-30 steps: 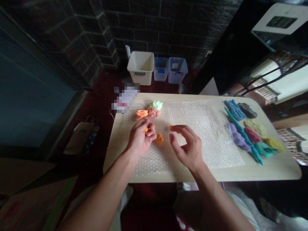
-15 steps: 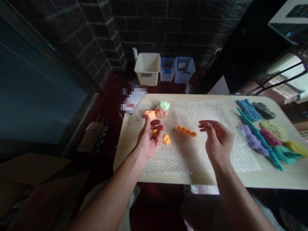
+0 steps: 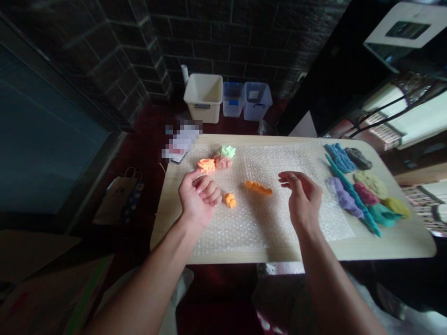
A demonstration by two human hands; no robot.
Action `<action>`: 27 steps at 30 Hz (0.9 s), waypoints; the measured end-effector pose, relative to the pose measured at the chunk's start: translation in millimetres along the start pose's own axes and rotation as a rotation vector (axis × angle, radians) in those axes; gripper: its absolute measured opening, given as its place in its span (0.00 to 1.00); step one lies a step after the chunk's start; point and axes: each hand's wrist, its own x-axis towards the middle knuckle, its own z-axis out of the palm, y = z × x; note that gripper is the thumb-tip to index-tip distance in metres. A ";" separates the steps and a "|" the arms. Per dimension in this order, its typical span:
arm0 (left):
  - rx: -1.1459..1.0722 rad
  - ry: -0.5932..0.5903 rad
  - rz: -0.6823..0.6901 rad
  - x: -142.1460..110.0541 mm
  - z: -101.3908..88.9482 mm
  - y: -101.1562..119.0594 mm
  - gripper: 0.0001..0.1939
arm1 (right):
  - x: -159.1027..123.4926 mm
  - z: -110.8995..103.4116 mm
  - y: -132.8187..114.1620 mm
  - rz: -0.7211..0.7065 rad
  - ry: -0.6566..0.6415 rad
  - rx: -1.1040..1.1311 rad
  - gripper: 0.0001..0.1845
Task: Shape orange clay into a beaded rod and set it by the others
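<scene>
Orange strip [image 3: 258, 188] near half-curled right hand [image 3: 304, 200]

Light enters past the table's [image 3: 391, 244] right edge, leaving the brick wall [image 3: 244, 37] dim; a soft shadow [image 3: 267, 218] runs toward the front edge. Bubble wrap [image 3: 289, 163] glints, margins blur and stretch, and a pixelated patch [image 3: 183, 142] sits at the far left corner.

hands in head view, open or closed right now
Left hand: curled closed; any contents hidden.
Right hand: loosely open, nothing visible in its grip.
</scene>
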 end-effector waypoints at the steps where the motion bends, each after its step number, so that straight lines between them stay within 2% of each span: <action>1: -0.013 0.015 0.050 1.6 -0.3 0.0 0.23 | -1.9 0.1 -1.7 -0.020 -0.024 -0.048 0.13; 3: -0.020 0.063 0.161 5.8 -1.0 -1.2 0.13 | -9.2 2.7 -8.4 -0.106 -0.114 -0.161 0.13; 5: 0.022 0.134 0.249 10.3 -1.4 -4.1 0.06 | -21.1 9.3 -17.9 -0.220 -0.267 -0.252 0.12; 7: 0.098 0.190 0.312 13.9 -1.6 -8.1 0.08 | -35.7 20.0 -26.1 -0.283 -0.442 -0.298 0.14; 9: 0.181 0.193 0.355 16.0 -1.5 -12.0 0.10 | -50.2 33.0 -29.2 -0.315 -0.520 -0.400 0.22; 11: 0.244 0.161 0.397 17.0 -2.0 -14.9 0.11 | -61.5 45.2 -26.7 -0.339 -0.524 -0.499 0.28; 12: 0.271 0.146 0.415 17.3 -2.7 -15.8 0.11 | -65.2 49.9 -24.1 -0.359 -0.517 -0.534 0.26; 15: 0.390 0.109 0.443 16.3 -6.5 -16.3 0.05 | -67.7 55.9 -17.1 -0.444 -0.548 -0.534 0.10; 16: 0.459 0.089 0.442 15.0 -8.0 -15.9 0.03 | -65.9 55.2 -16.2 -0.462 -0.562 -0.496 0.09; 19: 0.753 -0.008 0.440 6.8 -10.4 -14.3 0.03 | -55.9 47.6 -18.3 -0.423 -0.546 -0.327 0.15; 22: 0.997 -0.159 0.447 -4.6 -8.5 -14.5 0.13 | -44.5 37.5 -23.0 -0.356 -0.523 -0.192 0.17; 25: 1.048 -0.287 0.439 -11.5 -5.0 -16.4 0.13 | -37.2 30.2 -24.8 -0.353 -0.548 -0.104 0.12; 27: 1.051 -0.315 0.436 -12.4 -4.0 -17.3 0.11 | -35.5 27.4 -23.8 -0.324 -0.558 -0.032 0.10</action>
